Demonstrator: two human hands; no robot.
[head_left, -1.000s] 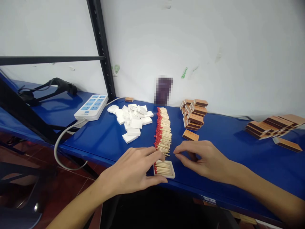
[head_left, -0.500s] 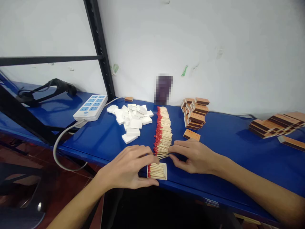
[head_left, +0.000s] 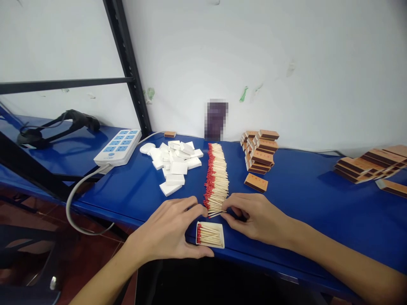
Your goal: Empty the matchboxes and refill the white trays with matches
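A long row of red-headed matches (head_left: 217, 178) runs across the blue table, heads to the left. At its near end my right hand (head_left: 251, 216) pinches the bare ends of a few matches. My left hand (head_left: 178, 228) is spread, its index fingertip by the match heads at the same end. Its thumb lies along the near side of a white inner matchbox tray (head_left: 221, 228), which sits flat on the table edge, partly filled with matches. Whether the thumb touches the tray I cannot tell. A closed brown matchbox (head_left: 256, 182) lies beyond my right hand.
White trays (head_left: 178, 167) lie heaped at the left. Brown matchboxes (head_left: 262, 152) are stacked right of the row, with another stack (head_left: 365, 165) at far right. A power strip (head_left: 119, 146) with its cable, a black shelf post (head_left: 127, 55) and a dark headset-like item (head_left: 73, 120) are at left.
My left index finger has lifted off the tray's far edge to the match heads, so more of the tray shows. My right fingers remain at the match ends. The view has shifted slightly.
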